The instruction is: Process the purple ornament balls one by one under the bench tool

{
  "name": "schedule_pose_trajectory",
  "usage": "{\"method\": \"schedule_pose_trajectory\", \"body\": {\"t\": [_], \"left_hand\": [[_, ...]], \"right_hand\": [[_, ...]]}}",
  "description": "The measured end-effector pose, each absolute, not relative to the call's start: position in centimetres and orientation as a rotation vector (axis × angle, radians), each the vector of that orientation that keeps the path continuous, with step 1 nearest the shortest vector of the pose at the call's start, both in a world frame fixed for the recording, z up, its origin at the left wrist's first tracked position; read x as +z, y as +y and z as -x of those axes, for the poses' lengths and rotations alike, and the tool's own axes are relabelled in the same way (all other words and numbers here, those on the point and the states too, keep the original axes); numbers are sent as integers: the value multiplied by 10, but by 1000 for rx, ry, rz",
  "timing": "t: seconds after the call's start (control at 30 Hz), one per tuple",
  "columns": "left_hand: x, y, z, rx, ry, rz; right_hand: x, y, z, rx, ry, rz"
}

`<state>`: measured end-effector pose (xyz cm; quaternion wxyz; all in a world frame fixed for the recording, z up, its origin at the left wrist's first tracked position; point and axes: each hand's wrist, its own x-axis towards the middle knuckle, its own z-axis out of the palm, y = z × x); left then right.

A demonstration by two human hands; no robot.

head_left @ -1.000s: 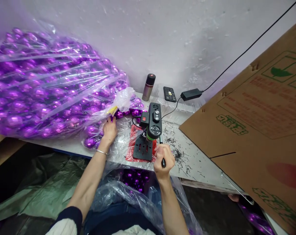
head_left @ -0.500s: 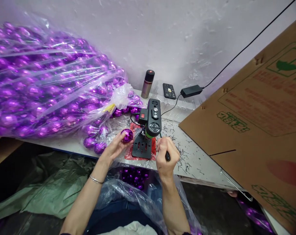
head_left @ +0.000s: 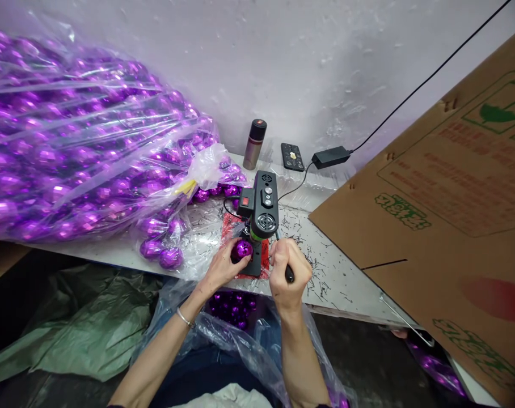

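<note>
A shiny purple bauble (head_left: 241, 250) is held between the thumb and fingers of my left hand (head_left: 222, 265), just under the front of a small black bench press (head_left: 266, 195). The press stands on a black slotted base plate (head_left: 252, 268) over a red sheet (head_left: 265, 252). My right hand (head_left: 290, 272) is wrapped round the black-ended lever handle (head_left: 289, 275) at the right of the press. Whether the bauble touches the press head cannot be made out.
A big clear bag of purple baubles (head_left: 79, 147) fills the left. Behind the press are a flask (head_left: 254, 144), a phone (head_left: 292, 157) and a power adapter (head_left: 331, 157). A cardboard box (head_left: 444, 215) leans in from the right. More baubles (head_left: 232, 309) lie below the table edge.
My left hand has moved right with the bauble, from beside the press to under its front end. The right hand keeps its grip on the lever. The view has shifted slightly.
</note>
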<state>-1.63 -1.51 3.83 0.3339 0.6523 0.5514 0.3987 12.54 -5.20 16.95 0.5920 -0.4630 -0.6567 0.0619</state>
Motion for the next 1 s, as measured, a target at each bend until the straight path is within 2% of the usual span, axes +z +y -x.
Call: {"method": "schedule_pose_trajectory", "body": {"t": [0.6, 0.83, 1.0], "left_hand": [[21, -11, 18, 1154, 1256, -2140], [14, 0, 7, 1143, 1406, -2115], [4, -3, -1, 1270, 1447, -2070]], "right_hand": [[161, -55, -126, 91, -1570, 1036], [161, -56, -126, 99, -1568, 1053], [160, -56, -127, 110, -1568, 1048]]}}
